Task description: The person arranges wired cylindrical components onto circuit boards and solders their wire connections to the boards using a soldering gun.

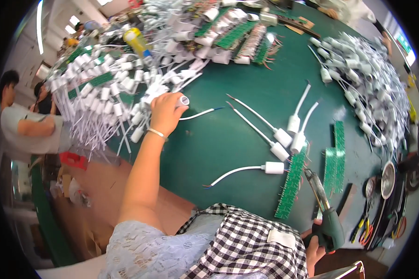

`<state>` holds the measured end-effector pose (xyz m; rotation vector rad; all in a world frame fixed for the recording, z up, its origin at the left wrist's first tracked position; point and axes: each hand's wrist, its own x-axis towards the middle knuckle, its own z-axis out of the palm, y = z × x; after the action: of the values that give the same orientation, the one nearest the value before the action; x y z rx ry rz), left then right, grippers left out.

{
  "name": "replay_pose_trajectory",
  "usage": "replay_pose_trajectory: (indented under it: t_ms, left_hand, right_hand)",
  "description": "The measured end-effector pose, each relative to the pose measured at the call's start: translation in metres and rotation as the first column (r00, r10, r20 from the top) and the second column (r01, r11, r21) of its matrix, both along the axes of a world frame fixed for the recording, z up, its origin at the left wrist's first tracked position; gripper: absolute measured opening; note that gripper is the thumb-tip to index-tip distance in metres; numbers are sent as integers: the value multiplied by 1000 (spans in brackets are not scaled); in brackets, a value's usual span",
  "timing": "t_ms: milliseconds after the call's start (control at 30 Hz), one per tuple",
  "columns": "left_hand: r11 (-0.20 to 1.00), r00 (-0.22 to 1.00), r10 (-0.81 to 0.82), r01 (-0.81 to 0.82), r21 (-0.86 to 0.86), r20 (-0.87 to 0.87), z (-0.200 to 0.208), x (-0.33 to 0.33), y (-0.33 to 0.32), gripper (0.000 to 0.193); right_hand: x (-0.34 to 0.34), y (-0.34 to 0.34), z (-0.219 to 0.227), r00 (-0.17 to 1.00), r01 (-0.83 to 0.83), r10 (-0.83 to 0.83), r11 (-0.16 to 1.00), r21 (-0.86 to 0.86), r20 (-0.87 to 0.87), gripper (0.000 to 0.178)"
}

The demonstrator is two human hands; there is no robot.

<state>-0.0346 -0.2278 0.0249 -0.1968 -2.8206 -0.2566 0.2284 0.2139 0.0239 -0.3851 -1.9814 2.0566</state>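
Green-bodied soldering gun with a slim metal barrel [331, 223] sits near the body, wrapped by the right hand's [315, 247] fingers; its long axis slants forward and leftward, tip just beside a long green circuit-board strip [291, 189]. Farther off, the left hand [166, 112] grips a white plastic cylinder [185, 101], open end facing rightward, beside heaped white corded cylinders [105, 93].

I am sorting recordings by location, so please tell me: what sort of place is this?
Probably an electronics assembly workshop: green circuit-board strips lie on the worktable, white cylindrical parts with wire leads are heaped there, and the right hand holds what looks like a soldering gun.
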Motion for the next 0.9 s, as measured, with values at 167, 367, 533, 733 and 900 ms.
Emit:
replay_pose_trajectory:
  t_ms: [167, 367, 533, 733, 900]
  left_hand:
    - [815, 874, -481, 475, 331, -69, 43, 38, 119, 39]
    - [663, 637, -736, 613, 429, 227, 7, 109, 188, 34]
    - [651, 645, -740, 617, 442, 190, -3, 115, 193, 33]
    - [794, 772, -605, 563, 230, 195, -5, 121, 190, 35]
    - [770, 790, -610, 573, 281, 58, 6, 91, 199, 37]
  right_hand:
    - [-3, -6, 1, 987, 75, -69, 997, -35, 143, 41]
    - [-22, -5, 12, 998, -26, 42, 959, -283, 51, 47]
    - [-81, -29, 14, 996, -12, -48, 749, -662, -72, 49]
    - [-87, -35, -18, 992, -98, -1, 645, -758, -129, 47]
    - [-88, -36, -18, 992, -23, -81, 648, -761, -99, 46]
